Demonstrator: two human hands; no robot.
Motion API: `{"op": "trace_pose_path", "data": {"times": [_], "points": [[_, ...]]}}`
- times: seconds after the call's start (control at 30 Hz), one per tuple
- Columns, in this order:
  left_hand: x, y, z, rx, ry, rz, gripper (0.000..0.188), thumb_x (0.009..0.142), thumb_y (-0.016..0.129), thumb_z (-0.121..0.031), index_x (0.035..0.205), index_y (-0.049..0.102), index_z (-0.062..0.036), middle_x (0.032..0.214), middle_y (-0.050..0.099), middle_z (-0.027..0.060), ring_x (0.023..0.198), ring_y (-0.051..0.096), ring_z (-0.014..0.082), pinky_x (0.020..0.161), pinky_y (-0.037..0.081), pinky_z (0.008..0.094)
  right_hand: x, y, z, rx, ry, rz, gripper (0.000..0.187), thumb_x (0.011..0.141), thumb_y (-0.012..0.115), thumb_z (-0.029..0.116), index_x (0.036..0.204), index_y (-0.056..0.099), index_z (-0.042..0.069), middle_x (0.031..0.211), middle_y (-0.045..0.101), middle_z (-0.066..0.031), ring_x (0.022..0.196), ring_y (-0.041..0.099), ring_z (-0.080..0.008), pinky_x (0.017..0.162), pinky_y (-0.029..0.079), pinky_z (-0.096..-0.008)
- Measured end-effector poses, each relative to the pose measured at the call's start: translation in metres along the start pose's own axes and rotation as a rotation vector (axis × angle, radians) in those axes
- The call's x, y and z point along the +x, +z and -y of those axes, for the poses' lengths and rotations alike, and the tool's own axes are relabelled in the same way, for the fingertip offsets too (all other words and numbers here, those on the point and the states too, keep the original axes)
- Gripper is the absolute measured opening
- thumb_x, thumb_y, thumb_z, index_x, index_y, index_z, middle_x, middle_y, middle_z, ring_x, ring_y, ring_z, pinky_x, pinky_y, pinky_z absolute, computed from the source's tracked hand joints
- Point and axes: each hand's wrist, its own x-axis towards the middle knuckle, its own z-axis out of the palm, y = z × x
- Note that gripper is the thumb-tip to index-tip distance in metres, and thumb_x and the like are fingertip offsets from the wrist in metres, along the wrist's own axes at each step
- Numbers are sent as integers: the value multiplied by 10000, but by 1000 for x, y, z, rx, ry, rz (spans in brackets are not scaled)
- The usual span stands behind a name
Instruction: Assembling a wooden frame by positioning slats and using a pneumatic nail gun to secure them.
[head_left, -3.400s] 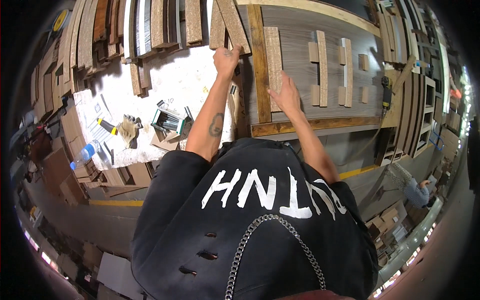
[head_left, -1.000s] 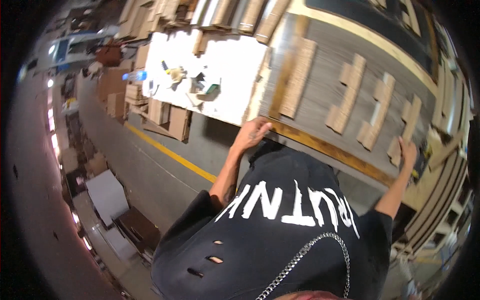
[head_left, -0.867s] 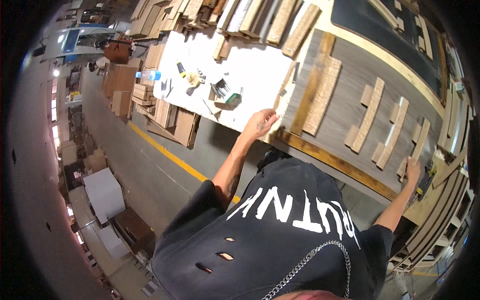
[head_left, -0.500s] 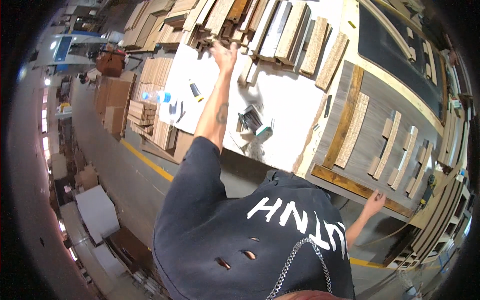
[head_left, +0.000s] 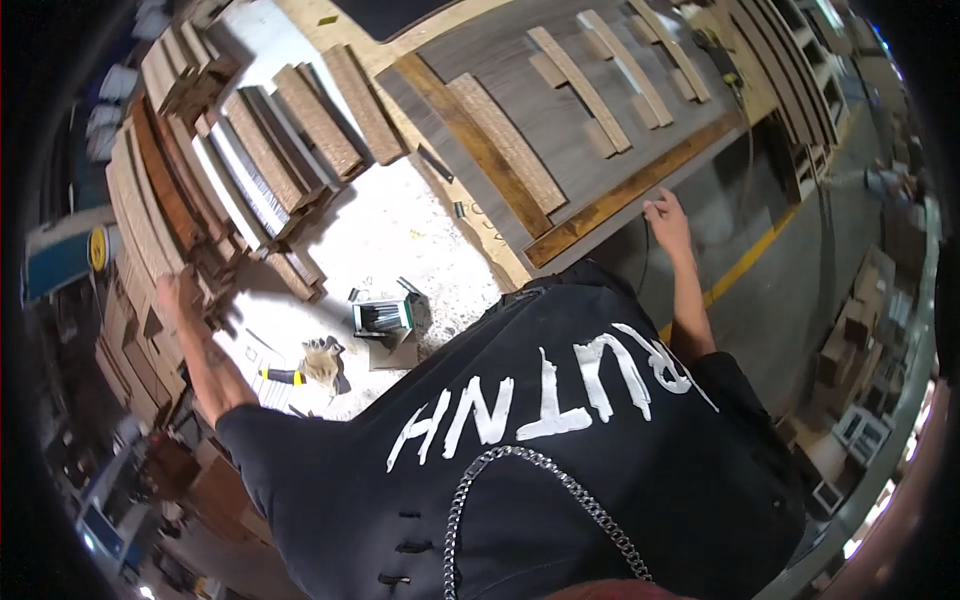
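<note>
Nearest, at six o'clock, are a person's black shirt (head_left: 670,470) and silver chain (head_left: 505,452). At two o'clock the right hand (head_left: 668,222), empty, its fingers loosely curled and apart, is at the brown bar (head_left: 637,188) along the panel's near edge; whether it touches cannot be told. At nine an open box (head_left: 383,318) sits on the white table (head_left: 370,228); at eight, a glove (head_left: 322,365) and knife (head_left: 283,377). Farther out at nine, the left hand (head_left: 177,298) has curled fingers at the end of the pile (head_left: 268,152) of strips, which stretches to ten; its grip cannot be told. Towards one, laid strips (head_left: 580,92) rest spaced on the grey panel (head_left: 550,130). The step appears to be picking from the pile; the next move seems to call for a firm hold on one strip.
</note>
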Motion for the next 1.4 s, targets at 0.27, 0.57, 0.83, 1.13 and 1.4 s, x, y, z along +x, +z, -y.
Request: {"op": "trace_pose_path", "data": {"times": [0.27, 0.57, 0.83, 1.13, 1.4], "points": [[-78, -88, -21, -1383, -229, 65, 393, 933, 656, -375, 1009, 640, 11, 800, 633, 108, 622, 580, 144, 545, 473, 261, -22, 17, -19, 44, 56, 64, 547, 904, 650, 338, 1348, 535, 40, 1114, 699, -174, 1059, 656, -334, 926, 493, -404], [-325, -44, -124, -1718, 169, 357, 761, 784, 720, -209, 1354, 361, 144, 1108, 569, 225, 889, 607, 196, 658, 539, 231, 0, 16, 86, 350, -394, 70, 512, 925, 670, 363, 1249, 597, -27, 1005, 729, -143, 915, 687, -221, 814, 516, -321], [-478, 76, -423, -1079, 50, 103, 764, 676, 841, -294, 1284, 499, 19, 1005, 607, 93, 835, 608, 176, 732, 519, 297, -27, -34, 274, 1001, -672, 743, 712, 898, 568, 648, 1187, 465, 5, 948, 540, -95, 831, 568, -186, 723, 508, -310], [-532, 147, -549, -1419, -20, 39, 331, 932, 705, -237, 1113, 570, 6, 713, 541, -5, 531, 429, 64, 449, 335, 214, 163, -158, 154, 384, -492, 716, 549, 920, 670, 452, 1044, 569, -73, 953, 669, -207, 976, 682, -243, 727, 592, -309], [-552, 88, -534, -1269, -75, -545, 428, 959, 630, -420, 1061, 573, -8, 806, 536, 35, 524, 444, 84, 434, 317, 218, 289, -233, 28, -166, -997, 457, 587, 933, 630, 439, 1313, 545, 0, 1150, 653, -227, 1070, 633, -387, 915, 494, -430]]}}
